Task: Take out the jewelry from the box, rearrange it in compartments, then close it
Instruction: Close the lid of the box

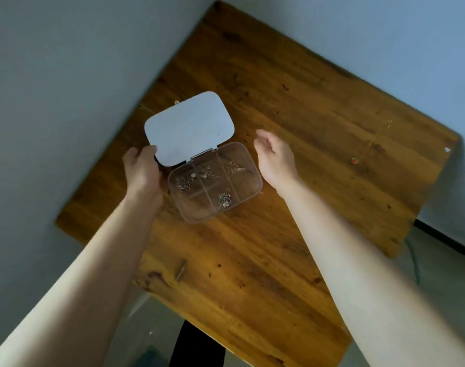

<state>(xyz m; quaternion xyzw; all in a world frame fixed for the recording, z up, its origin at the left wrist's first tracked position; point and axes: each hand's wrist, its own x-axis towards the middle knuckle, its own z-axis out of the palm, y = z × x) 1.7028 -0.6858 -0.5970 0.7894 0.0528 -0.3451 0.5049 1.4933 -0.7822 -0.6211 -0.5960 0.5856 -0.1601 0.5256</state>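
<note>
A clear plastic jewelry box (250, 181) with several compartments sits on the wooden table (252, 260). Its white lid (189, 128) stands open, hinged at the far side. Small jewelry pieces (224, 201) lie in several compartments; others look empty. My left hand (142, 169) touches the lid's left edge and the box's left side, fingertips on the lid. My right hand (275, 157) hovers just right of the box, fingers loosely apart, holding nothing.
A small red charm (354, 161) lies on the table far to the right, with a thin chain (387, 124) beyond it. A tiny gold piece (176, 102) lies behind the lid. Table edges and pale walls are close on the left and right.
</note>
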